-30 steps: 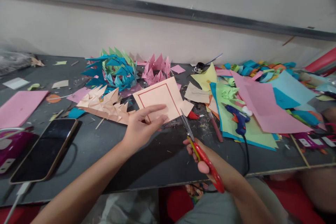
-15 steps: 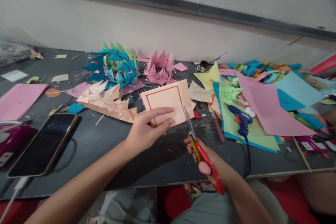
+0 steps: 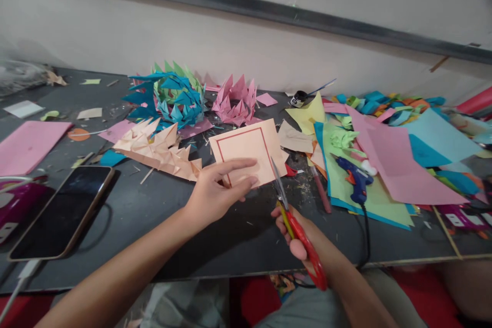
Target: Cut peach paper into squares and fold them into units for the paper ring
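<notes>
A peach sheet of paper (image 3: 246, 144) with a red line drawn along its borders is pinched in my left hand (image 3: 215, 187), thumb and forefinger lying over its front. My right hand (image 3: 298, 230) grips scissors (image 3: 300, 236) with red and yellow handles. Their blades point up and away from me, against the lower right part of the sheet, beside the red line. Left of the sheet lies a peach strip of folded paper points (image 3: 157, 148). Behind stand a pink folded-paper ring (image 3: 235, 102) and a blue and green one (image 3: 172, 95).
On the right, a blue glue gun (image 3: 357, 179) rests on green and blue sheets, next to a large pink sheet (image 3: 392, 159). A phone (image 3: 61, 215) with a cable lies at left, near pink paper (image 3: 33, 146). A small black pot (image 3: 299, 98) with a brush stands by the wall.
Little differs. The view has shifted slightly; the sheet and the scissors stay together, with the blades still at the sheet's right part near the red line.
</notes>
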The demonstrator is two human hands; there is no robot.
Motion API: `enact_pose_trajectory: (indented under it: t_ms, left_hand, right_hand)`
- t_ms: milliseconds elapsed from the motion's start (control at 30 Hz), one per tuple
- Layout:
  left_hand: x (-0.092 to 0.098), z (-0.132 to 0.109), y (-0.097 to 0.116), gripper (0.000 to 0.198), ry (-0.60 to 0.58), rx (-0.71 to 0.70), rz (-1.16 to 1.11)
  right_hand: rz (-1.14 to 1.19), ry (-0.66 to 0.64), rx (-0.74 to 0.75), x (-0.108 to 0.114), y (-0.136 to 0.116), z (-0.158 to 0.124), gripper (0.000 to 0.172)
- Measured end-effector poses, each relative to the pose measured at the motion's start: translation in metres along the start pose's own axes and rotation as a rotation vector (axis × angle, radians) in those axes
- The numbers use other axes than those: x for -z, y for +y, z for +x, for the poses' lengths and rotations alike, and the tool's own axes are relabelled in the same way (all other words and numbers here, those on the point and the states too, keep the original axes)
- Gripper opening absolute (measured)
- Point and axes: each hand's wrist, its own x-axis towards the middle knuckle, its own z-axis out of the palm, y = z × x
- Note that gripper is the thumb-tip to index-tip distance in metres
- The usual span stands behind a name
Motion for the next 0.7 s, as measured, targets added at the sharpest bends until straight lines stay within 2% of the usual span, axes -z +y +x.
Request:
enact_pose_trajectory:
  t_ms: [167, 400, 533, 600, 700]
  left_hand:
    - [-0.001, 0.001, 0.002, 0.027, 0.01, 0.018, -0.031]
    - [0.0, 0.002, 0.002, 0.028, 0.008, 0.039, -0.058]
    - [0.0, 0.002, 0.002, 0.029, -0.002, 0.059, -0.099]
    - [-0.001, 0.0, 0.001, 0.03, -0.047, 0.072, -0.126]
    - [-0.004, -0.003, -0.001, 0.029, -0.119, 0.086, -0.148]
  right_hand:
    - [0.022, 0.034, -0.097, -0.01, -0.009, -0.007, 0.031]
    - [-0.083, 0.065, -0.115, -0.018, -0.023, -0.018, 0.028]
    - [-0.133, 0.045, -0.02, -0.015, -0.02, -0.018, 0.029]
    - [-0.061, -0.005, 0.038, -0.014, -0.016, -0.015, 0.031]
    - [0.062, 0.013, 0.017, -0.013, -0.01, -0.01, 0.035]
